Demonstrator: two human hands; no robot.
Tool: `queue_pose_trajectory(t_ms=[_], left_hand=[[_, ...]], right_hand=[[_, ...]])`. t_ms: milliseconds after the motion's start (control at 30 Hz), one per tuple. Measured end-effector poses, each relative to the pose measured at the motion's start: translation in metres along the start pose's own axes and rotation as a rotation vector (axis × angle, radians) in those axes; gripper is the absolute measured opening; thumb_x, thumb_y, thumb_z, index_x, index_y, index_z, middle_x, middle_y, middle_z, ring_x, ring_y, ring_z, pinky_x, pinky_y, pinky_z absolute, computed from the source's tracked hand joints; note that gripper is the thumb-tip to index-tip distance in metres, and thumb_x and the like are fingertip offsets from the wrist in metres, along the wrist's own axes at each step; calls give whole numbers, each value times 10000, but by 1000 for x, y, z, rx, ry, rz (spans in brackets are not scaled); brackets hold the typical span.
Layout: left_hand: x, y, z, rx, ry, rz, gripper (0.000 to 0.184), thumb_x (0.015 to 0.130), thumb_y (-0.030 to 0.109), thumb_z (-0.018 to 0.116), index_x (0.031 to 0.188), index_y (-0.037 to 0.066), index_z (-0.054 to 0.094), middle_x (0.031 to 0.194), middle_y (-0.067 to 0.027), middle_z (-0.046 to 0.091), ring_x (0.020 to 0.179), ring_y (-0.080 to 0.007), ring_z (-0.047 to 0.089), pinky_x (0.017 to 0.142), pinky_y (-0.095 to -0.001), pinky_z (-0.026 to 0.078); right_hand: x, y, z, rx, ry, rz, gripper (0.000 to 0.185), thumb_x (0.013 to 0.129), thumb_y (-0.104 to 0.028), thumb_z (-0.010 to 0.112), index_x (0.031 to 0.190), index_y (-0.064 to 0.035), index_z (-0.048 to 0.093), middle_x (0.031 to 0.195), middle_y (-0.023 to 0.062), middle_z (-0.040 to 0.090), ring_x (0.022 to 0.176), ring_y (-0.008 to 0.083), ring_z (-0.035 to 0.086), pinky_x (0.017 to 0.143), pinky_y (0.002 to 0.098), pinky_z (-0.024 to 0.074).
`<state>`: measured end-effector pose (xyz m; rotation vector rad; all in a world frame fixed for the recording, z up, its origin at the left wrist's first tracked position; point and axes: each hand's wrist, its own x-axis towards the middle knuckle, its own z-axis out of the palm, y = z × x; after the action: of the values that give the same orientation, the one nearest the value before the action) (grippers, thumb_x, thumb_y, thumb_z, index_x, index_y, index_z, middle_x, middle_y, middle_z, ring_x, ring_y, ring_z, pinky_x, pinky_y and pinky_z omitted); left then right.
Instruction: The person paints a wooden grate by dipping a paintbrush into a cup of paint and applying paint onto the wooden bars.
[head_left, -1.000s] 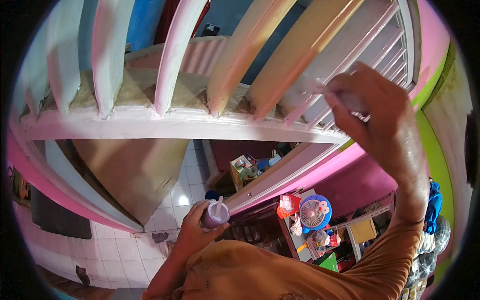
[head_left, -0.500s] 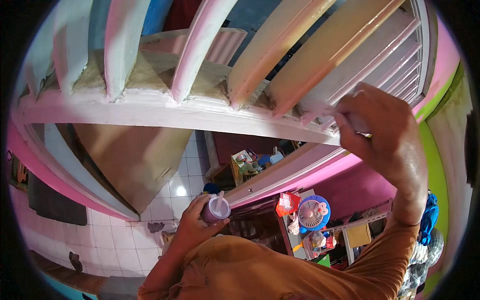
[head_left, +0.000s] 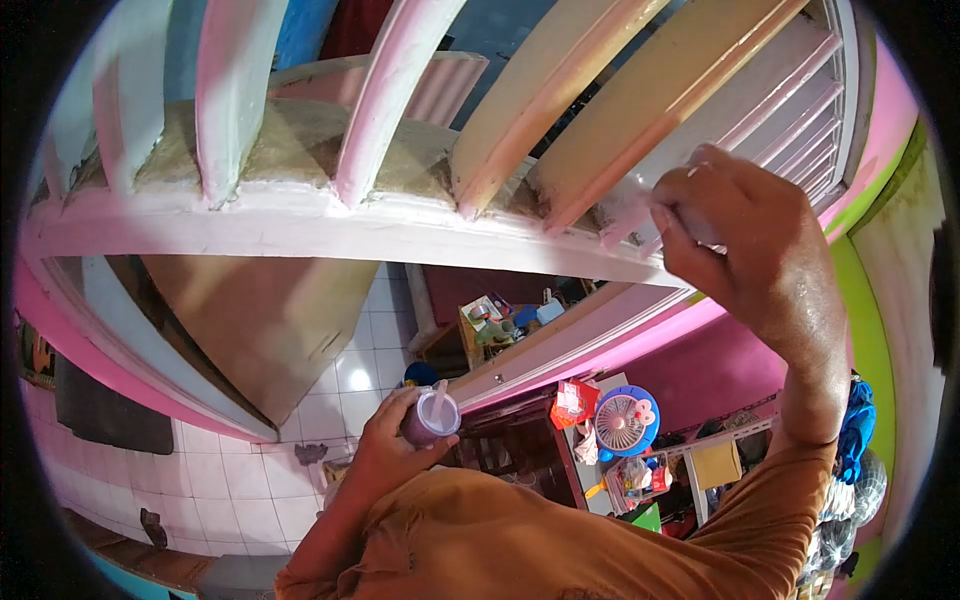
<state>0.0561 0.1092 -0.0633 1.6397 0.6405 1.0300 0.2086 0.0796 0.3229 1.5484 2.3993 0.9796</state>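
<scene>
My left hand [head_left: 393, 440] holds a small cup [head_left: 432, 418] with a pale, milky content and a light stick standing in it. My right hand [head_left: 745, 230] is raised at the slats on the right, its fingers curled round something pale that is mostly hidden. Next to it stand the slats, some white-pink [head_left: 385, 100] and some tan with orange-pink edges [head_left: 640, 120]. Their lower ends meet a white ledge [head_left: 300, 228], whose top is stained brown between the slats.
Beneath the ledge are an open doorway with a brown door [head_left: 250, 330] and a tiled floor [head_left: 235, 500]. At lower right, a blue-rimmed fan [head_left: 626, 422] stands among items near a shelf. Blue cloth [head_left: 857, 430] hangs at the far right.
The view has shifted, so the slats sit differently in the frame. My right hand has moved slightly beside the right-hand slats. My left hand still holds the cup.
</scene>
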Motion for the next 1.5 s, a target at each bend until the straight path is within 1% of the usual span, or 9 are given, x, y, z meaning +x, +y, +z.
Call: queue_pose_trajectory(t_ms=[500,600,700,767,933,1100,1167,1233,1500], left_hand=[[0,2,-2,-14,-27,-5,644,747,239,881,1253,-23,580,1178,-155,632,1117,-259,627,983,-356,484],[0,-3,-1,-47,-22,2,728,711,282,920,1250,-69,579,1209,-215,637,1119,-331,651,967,-394,520],[-1,-3,0,-64,-26,-18,643,746,189,876,1269,-25,568,1179,-136,622,1126,-226,616,985,-338,484],[0,0,0,-62,-32,-30,712,699,239,925,1247,-62,586,1233,-208,635,1145,-325,642,982,-392,511],[1,-2,5,-65,-17,19,685,708,226,918,1242,-48,588,1206,-201,640,1119,-324,649,960,-392,516],[-1,-3,15,-59,41,15,654,723,183,900,1248,-31,574,1138,-171,625,1064,-295,642,920,-386,518],[-5,1,16,-23,44,27,657,739,187,894,1259,-38,561,1151,-159,609,1090,-270,631,933,-372,517],[-6,8,18,-18,52,-31,644,778,128,875,1303,-31,536,1225,-108,582,1166,-197,597,1006,-335,497],[4,12,33,-137,90,-152,655,801,97,859,1345,-41,520,1252,-121,603,1164,-197,608,981,-342,522]], right_hand=[[-4,-6,-9,-5,16,1,168,760,5,733,907,-7,653,788,137,612,648,317,623,588,389,511],[-4,-5,-5,51,21,-7,171,742,13,739,890,-11,658,752,130,590,604,301,600,548,392,488],[-12,-11,-12,12,-10,13,160,744,17,733,884,-10,659,759,118,595,615,285,607,550,371,484],[-17,-10,-15,44,63,47,152,751,11,726,886,-6,657,750,119,586,616,279,604,554,365,480],[-35,-7,-12,138,79,125,143,746,-11,735,874,-21,672,756,110,625,614,257,618,561,338,481],[-85,5,4,192,525,111,200,750,12,751,926,-59,687,730,106,668,623,230,657,553,326,520],[-110,2,25,387,787,128,152,782,-8,747,917,-34,684,737,98,686,614,220,655,554,319,525],[-133,-2,38,534,735,198,131,803,-28,745,909,-14,670,746,95,699,614,212,659,560,316,532],[-175,-13,137,1105,715,317,149,856,-15,718,997,27,697,870,144,723,722,220,657,633,314,506]])
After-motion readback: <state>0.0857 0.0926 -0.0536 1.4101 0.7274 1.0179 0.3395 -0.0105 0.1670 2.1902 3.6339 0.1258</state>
